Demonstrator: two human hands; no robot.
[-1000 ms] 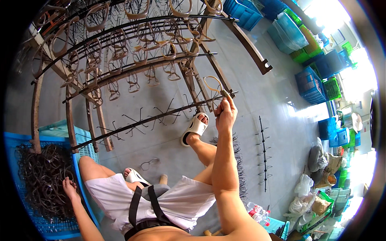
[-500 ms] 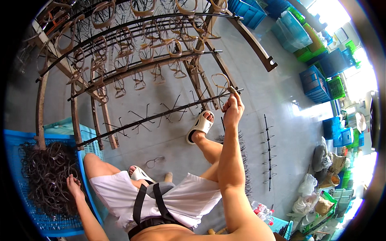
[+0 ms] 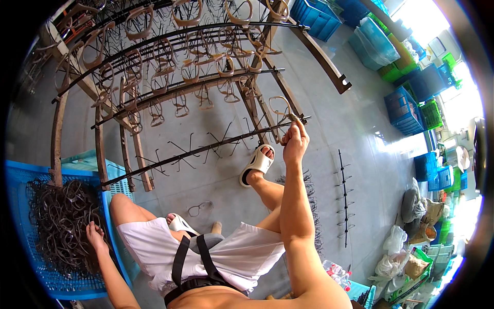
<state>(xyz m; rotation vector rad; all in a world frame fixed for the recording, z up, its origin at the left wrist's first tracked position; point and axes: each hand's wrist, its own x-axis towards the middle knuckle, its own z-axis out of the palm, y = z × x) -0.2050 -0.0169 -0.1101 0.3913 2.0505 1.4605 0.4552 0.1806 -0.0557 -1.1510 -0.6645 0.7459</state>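
Note:
My right hand (image 3: 297, 146) is stretched out at the right end of a black hooked rod (image 3: 203, 148). It pinches the lower edge of a pale eyeglass frame (image 3: 279, 105), which stands up against the rod's end; whether a wire hook bears it is hidden by the fingers. The rest of this rod carries bare wire prongs. At lower left my left hand (image 3: 95, 236) lies by the edge of a tangled pile of dark eyeglass frames (image 3: 62, 221), with its fingers apart. That pile sits in a blue basket (image 3: 77, 289).
Rows of eyeglass frames (image 3: 189, 72) hang on rods across a brown metal rack (image 3: 56, 139) ahead. One frame (image 3: 200, 208) lies on the floor near my feet. Another hooked rod (image 3: 343, 198) lies at right. Blue crates (image 3: 404, 110) and plastic bags (image 3: 393, 239) line the right side.
The view has shifted slightly. My right hand stays at the rod's end with the eyeglass frame, its position almost the same. The left hand stays at the pile.

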